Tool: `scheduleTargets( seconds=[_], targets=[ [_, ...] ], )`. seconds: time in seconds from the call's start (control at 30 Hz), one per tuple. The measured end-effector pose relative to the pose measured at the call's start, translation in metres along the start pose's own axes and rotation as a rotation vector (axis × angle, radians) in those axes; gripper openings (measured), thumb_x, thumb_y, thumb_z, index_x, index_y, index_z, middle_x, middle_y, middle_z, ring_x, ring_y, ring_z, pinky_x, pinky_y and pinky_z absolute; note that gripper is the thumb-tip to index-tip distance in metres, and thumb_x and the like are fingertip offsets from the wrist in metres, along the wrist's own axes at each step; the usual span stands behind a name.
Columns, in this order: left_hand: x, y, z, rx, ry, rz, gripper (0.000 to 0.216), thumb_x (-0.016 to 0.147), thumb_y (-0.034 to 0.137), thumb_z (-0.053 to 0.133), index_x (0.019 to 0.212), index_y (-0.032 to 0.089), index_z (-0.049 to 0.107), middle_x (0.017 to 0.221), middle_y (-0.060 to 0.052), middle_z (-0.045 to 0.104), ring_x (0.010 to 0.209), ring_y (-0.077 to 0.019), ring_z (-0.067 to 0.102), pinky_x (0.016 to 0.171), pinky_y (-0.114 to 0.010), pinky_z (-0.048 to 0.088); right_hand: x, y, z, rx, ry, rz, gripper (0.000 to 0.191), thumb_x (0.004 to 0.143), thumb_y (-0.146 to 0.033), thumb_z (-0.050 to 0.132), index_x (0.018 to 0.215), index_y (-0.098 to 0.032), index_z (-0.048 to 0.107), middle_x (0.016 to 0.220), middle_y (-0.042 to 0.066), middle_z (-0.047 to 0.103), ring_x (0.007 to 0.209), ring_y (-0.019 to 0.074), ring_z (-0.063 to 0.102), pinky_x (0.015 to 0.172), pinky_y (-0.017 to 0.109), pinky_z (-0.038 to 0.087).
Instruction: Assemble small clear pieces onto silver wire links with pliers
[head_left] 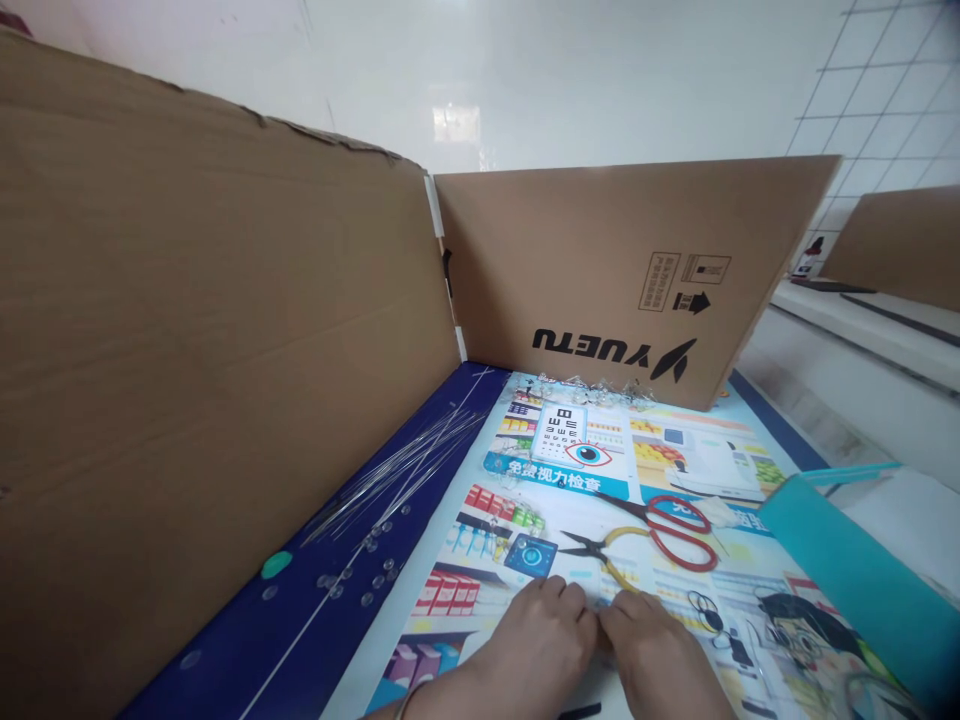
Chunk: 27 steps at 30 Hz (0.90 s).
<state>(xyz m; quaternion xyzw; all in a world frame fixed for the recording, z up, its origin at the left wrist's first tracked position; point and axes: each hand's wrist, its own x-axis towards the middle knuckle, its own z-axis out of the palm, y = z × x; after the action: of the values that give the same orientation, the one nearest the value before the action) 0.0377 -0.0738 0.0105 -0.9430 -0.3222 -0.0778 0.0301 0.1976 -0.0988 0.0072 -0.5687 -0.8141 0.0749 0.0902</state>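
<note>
My left hand (546,636) and my right hand (651,640) are close together at the bottom middle, knuckles up, fingers curled in and meeting at the thumbs. Whatever they pinch is hidden behind the fingers. Just beyond them lies a pair of pliers (595,548) with dark jaws and yellow handles, one handle reaching toward my right hand. Red-handled scissors (649,512) rest beside the pliers, blades pointing left. All of this is on a printed sheet (469,540) with shop pictures and Chinese text.
Thin straight wires (409,470) and scattered clear beads (367,600) lie on the blue strip at left, with a green oval piece (276,565). More clear pieces (577,388) line the back. Cardboard panels (225,300) stand left and behind. A teal box (855,570) sits at right.
</note>
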Motion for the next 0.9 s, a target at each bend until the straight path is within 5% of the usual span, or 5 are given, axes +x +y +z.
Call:
scheduleTargets(
  seconds=[0.23, 0.43, 0.7, 0.9],
  targets=[
    [0.000, -0.003, -0.006, -0.053, -0.018, -0.055, 0.005, 0.078, 0.011, 0.055, 0.075, 0.014, 0.054, 0.073, -0.004, 0.058, 0.068, -0.0190, 0.055, 0.058, -0.029, 0.044, 0.002, 0.000, -0.001, 0.096, 0.049, 0.026, 0.028, 0.075, 0.000, 0.038, 0.072, -0.019, 0.058, 0.076, 0.004, 0.057, 0.072, 0.0166, 0.052, 0.065, 0.027, 0.034],
    [-0.002, -0.007, -0.001, -0.175, 0.095, -0.178, 0.010, 0.076, 0.007, 0.053, 0.076, 0.016, 0.058, 0.071, -0.003, 0.057, 0.064, -0.0153, 0.053, 0.057, -0.023, 0.043, 0.004, 0.001, -0.009, 0.338, 0.032, 0.104, 0.023, 0.081, -0.011, 0.037, 0.071, -0.020, 0.055, 0.074, 0.001, 0.054, 0.068, 0.0138, 0.052, 0.063, 0.025, 0.037],
    [-0.003, -0.013, -0.004, -0.598, 0.136, -0.332, 0.021, 0.078, 0.007, 0.045, 0.072, 0.018, 0.061, 0.068, -0.001, 0.057, 0.066, -0.0130, 0.054, 0.061, -0.021, 0.040, 0.006, -0.001, -0.013, 0.636, 0.093, 0.203, 0.013, 0.071, -0.013, 0.046, 0.067, -0.020, 0.057, 0.068, -0.002, 0.054, 0.065, 0.0119, 0.051, 0.059, 0.022, 0.037],
    [0.000, -0.014, -0.013, -0.859, 0.130, -0.441, 0.020, 0.072, 0.005, 0.047, 0.067, 0.018, 0.063, 0.067, 0.001, 0.059, 0.067, -0.0132, 0.053, 0.064, -0.022, 0.039, 0.007, -0.001, -0.005, 1.059, -0.006, 0.354, 0.007, 0.073, -0.023, 0.052, 0.071, -0.018, 0.057, 0.057, -0.004, 0.051, 0.054, 0.0103, 0.049, 0.052, 0.021, 0.039]
  ],
)
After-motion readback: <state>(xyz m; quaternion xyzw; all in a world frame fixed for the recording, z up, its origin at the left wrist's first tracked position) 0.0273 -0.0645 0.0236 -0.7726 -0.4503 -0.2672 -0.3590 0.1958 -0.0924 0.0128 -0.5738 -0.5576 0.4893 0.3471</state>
